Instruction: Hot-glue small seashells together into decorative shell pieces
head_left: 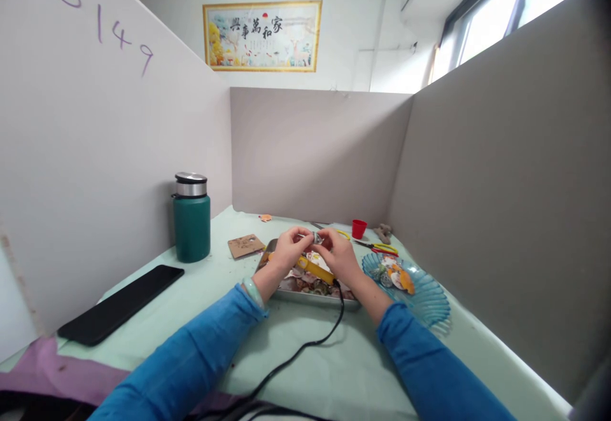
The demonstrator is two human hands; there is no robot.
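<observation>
My left hand (290,247) and my right hand (338,254) meet above a metal tray (291,296), fingertips pinched together on a small greyish piece (316,238). Its exact kind is too small to make out. Below them, a yellow corded tool (316,270), which looks like a glue gun or soldering iron, lies across the tray; a black cord (305,346) runs from it toward me. Shells or similar flat scraps (310,284) fill the tray, partly hidden by my hands and the tool.
At right stands a blue shell-shaped plate (429,300) bearing orange and white pieces (398,278). Behind it are yellow-and-red handled pliers (382,248) and a red cup (359,229). At left are a brown card (245,246), a green bottle (191,227) and a black flat slab (121,303). Partitions enclose three sides.
</observation>
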